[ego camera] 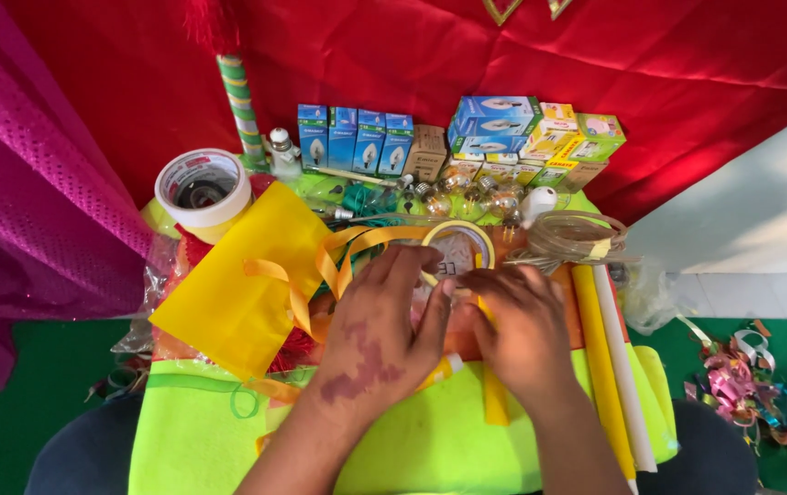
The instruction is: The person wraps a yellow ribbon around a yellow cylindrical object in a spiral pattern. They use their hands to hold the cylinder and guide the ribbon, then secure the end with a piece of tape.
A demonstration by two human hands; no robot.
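Both hands meet over small yellow tape roll (458, 246): left hand (375, 341) fingers spread, tips touching roll's near rim; right hand (522, 332) curled, grip hidden. Orange ribbon (329, 261) loops left of them; glass bulbs (467, 197) beyond.

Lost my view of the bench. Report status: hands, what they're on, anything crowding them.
Left hand and right hand both pressed on the yellow tape roll. Orange ribbon looped beside the left fingers. Rolled paper tubes right of the right hand.
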